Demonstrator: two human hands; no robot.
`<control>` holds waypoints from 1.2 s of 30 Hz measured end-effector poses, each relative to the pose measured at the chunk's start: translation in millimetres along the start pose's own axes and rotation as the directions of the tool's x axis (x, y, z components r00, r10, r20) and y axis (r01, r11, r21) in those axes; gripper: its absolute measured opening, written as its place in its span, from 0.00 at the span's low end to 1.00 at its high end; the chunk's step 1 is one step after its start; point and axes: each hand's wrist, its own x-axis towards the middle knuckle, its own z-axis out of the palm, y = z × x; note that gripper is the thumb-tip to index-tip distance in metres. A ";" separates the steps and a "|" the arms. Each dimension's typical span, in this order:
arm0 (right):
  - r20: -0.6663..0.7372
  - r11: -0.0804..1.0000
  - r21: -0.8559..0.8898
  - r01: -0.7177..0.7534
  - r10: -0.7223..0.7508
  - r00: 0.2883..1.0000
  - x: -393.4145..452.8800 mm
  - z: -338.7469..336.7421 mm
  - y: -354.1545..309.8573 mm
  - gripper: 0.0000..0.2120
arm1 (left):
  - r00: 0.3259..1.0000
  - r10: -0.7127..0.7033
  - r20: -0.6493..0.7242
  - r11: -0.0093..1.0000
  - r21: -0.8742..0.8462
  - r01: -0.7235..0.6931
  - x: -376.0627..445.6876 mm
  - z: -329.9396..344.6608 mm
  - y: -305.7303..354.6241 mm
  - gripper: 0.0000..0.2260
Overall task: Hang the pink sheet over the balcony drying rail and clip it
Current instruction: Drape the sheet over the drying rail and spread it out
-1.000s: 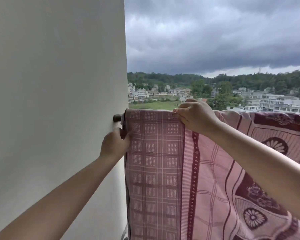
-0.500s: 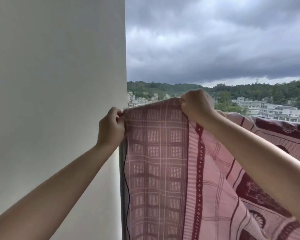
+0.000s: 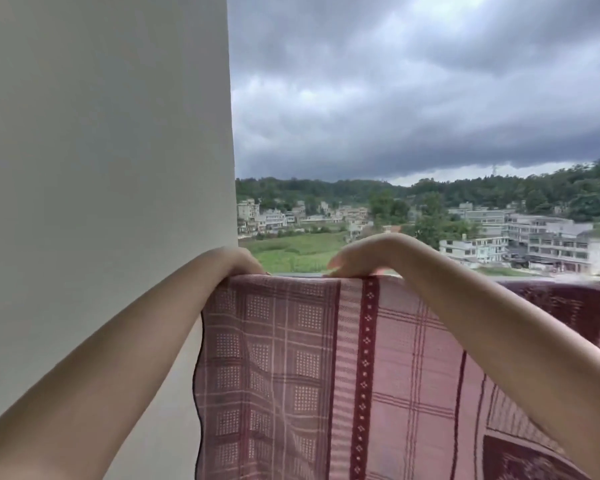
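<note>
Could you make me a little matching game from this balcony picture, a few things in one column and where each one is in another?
Things:
1. pink sheet
2. left hand
3. right hand
4. wall

Places:
A. at the sheet's top edge, near the dark red dotted stripe
B. hanging down in front, below both hands
C. fills the left side of the view
D. at the sheet's top corner, next to the wall

Pairs: 1-B, 2-D, 3-A, 4-C
</note>
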 end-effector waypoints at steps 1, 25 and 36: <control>-0.159 0.998 0.023 0.066 -0.062 0.985 -9.2 -1.2 -2.4 0.21 | 1.000 0.006 0.017 1.000 0.013 -0.006 2.5 -0.4 -1.7 0.24; -0.738 0.887 -0.443 -0.127 -0.280 0.614 -57.6 36.4 -32.9 0.10 | 0.637 -0.030 -0.770 0.869 -0.335 -0.364 -82.6 91.9 -73.6 0.05; -0.780 0.969 0.062 -0.239 0.197 0.594 -9.6 3.4 -28.6 0.09 | 0.681 -0.280 -0.676 0.655 -0.653 -0.379 -49.8 12.3 -47.1 0.06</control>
